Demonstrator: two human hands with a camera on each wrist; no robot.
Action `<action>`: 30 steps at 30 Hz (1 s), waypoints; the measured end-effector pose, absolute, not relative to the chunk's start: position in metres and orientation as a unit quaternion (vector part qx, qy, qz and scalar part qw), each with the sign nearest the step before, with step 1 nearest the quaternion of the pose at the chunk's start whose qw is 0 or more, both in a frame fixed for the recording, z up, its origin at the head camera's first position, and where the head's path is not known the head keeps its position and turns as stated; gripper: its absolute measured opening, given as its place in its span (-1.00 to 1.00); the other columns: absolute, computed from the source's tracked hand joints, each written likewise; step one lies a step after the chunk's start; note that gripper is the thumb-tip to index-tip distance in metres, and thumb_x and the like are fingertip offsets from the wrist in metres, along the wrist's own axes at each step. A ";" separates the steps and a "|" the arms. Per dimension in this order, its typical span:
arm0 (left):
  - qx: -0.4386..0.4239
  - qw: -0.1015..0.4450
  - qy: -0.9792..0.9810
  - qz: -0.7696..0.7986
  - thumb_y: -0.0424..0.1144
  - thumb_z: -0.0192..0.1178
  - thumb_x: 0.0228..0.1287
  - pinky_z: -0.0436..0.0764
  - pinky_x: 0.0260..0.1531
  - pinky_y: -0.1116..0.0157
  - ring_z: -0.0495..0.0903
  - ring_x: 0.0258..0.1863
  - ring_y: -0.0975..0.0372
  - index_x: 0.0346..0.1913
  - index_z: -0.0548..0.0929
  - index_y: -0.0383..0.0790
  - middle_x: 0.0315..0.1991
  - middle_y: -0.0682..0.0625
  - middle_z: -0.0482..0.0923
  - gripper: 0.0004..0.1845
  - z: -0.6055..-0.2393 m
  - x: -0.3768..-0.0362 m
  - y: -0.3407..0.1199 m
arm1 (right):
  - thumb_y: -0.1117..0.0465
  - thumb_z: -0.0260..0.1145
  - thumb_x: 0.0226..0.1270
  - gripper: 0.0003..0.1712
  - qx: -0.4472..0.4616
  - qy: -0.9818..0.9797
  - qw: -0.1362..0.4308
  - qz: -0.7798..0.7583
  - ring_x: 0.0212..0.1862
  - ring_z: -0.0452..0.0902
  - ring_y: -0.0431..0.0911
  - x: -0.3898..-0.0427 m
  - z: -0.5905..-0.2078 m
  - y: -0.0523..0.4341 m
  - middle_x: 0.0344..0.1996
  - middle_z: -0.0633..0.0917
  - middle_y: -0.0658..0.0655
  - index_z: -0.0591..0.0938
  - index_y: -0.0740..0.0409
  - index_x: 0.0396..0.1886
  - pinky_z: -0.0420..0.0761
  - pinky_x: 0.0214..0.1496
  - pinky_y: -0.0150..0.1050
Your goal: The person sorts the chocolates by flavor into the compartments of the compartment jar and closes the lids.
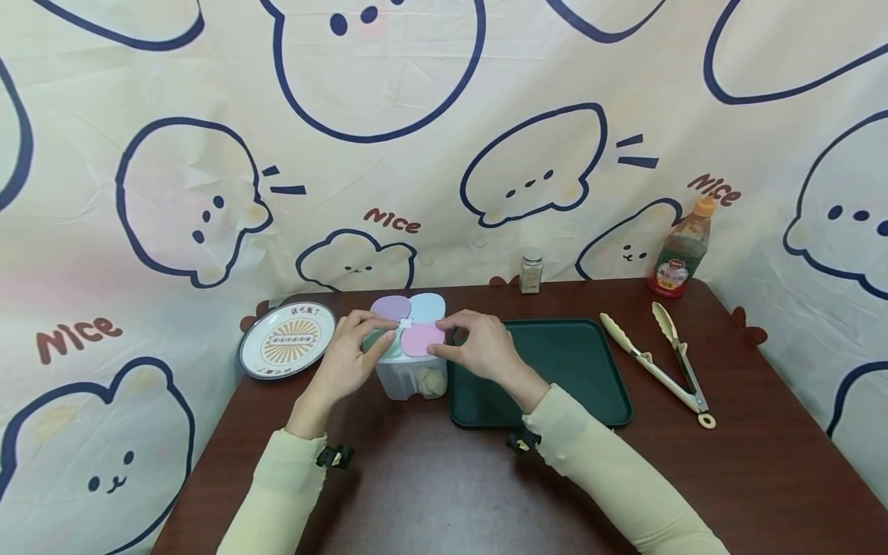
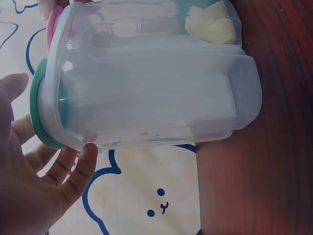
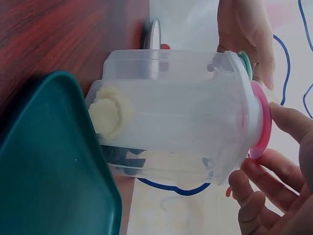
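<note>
A clear plastic container (image 1: 402,383) (image 2: 156,93) (image 3: 171,122) stands on the brown table, closed by petal-shaped lids in purple (image 1: 390,308), blue (image 1: 427,307), pink (image 1: 422,339) (image 3: 264,115) and green (image 2: 35,110) (image 3: 244,61). Pale dough-like pieces (image 1: 430,380) (image 2: 210,22) (image 3: 110,115) lie in one compartment. My left hand (image 1: 378,333) (image 2: 46,122) holds the green lid's edge between thumb and fingers. My right hand (image 1: 447,335) (image 3: 264,147) pinches the rim of the pink lid.
A dark green tray (image 1: 576,362) (image 3: 49,161) lies just right of the container. A patterned plate (image 1: 286,339) sits at the left, tongs (image 1: 659,354) at the right. A spice jar (image 1: 530,270) and a sauce bottle (image 1: 683,250) stand by the printed cloth backdrop.
</note>
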State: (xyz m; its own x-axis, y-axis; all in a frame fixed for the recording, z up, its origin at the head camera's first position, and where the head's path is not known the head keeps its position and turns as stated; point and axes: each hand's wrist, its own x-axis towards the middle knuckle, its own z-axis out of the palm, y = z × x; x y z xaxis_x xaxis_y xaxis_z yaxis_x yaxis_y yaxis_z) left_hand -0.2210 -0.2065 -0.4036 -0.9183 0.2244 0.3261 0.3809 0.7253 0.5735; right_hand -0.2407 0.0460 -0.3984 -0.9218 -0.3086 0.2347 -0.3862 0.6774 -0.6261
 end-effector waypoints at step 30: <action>-0.164 0.116 -0.920 -0.335 0.09 0.08 0.47 0.36 0.16 -0.04 0.35 0.16 0.06 0.13 0.70 -0.04 0.14 -0.07 0.50 -0.60 -0.405 -0.222 -0.206 | -0.26 0.50 0.08 -0.43 0.192 -0.913 0.063 0.354 -0.04 0.65 -0.05 -0.240 -0.404 0.047 0.08 0.74 -0.07 0.74 -0.19 0.09 0.49 -0.38 -0.33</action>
